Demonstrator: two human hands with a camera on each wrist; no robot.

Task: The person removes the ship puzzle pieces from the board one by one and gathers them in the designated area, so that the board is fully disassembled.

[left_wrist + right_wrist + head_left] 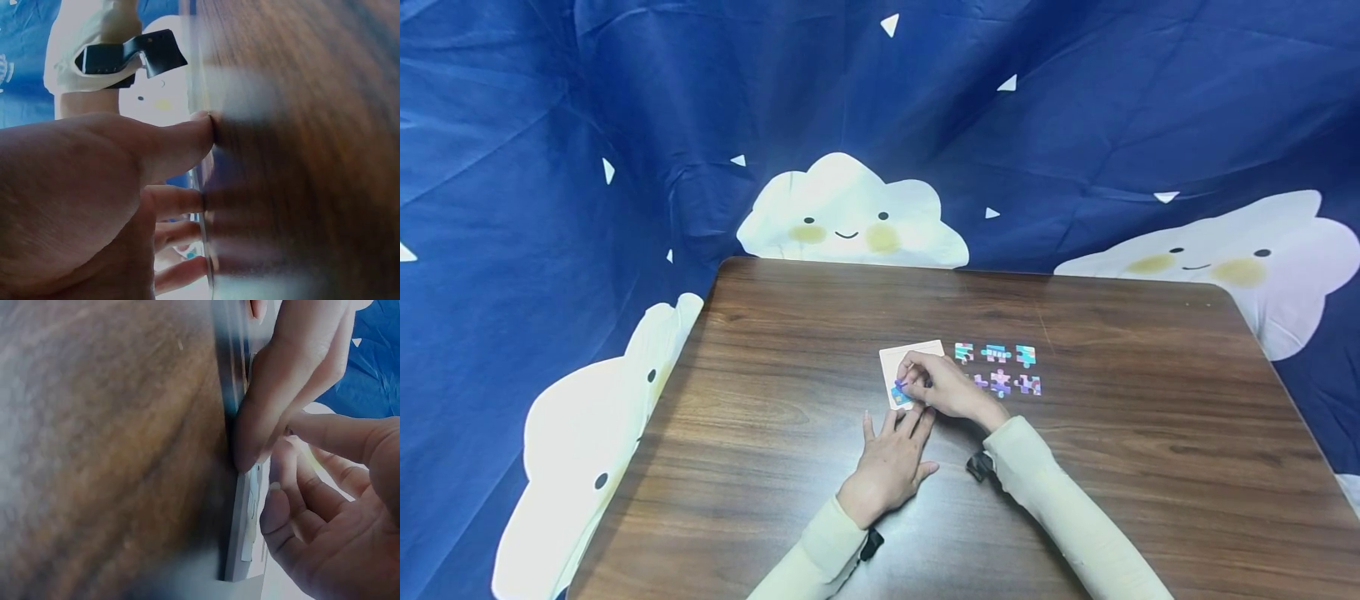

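Note:
A small white puzzle board (891, 357) lies on the table, with a blue piece (899, 397) in its near left corner. My right hand (951, 387) is over the board, pinching a purple puzzle piece (901, 384) between thumb and forefinger right at the blue one. Its palm and curled fingers hide much of the board's right half. Just below, my left hand (891, 465) rests palm down with fingers spread, fingertips at the board's near edge. The board's thick side (236, 547) shows close up in the right wrist view.
Right of the board, loose jigsaw pieces (996, 353) lie in two rows, the nearer row (1000, 382) partly covered by my right hand. The brown wooden table (1150, 433) reaches back to a blue curtain (1037, 150) printed with clouds. A black wrist device (979, 466) is by the right cuff.

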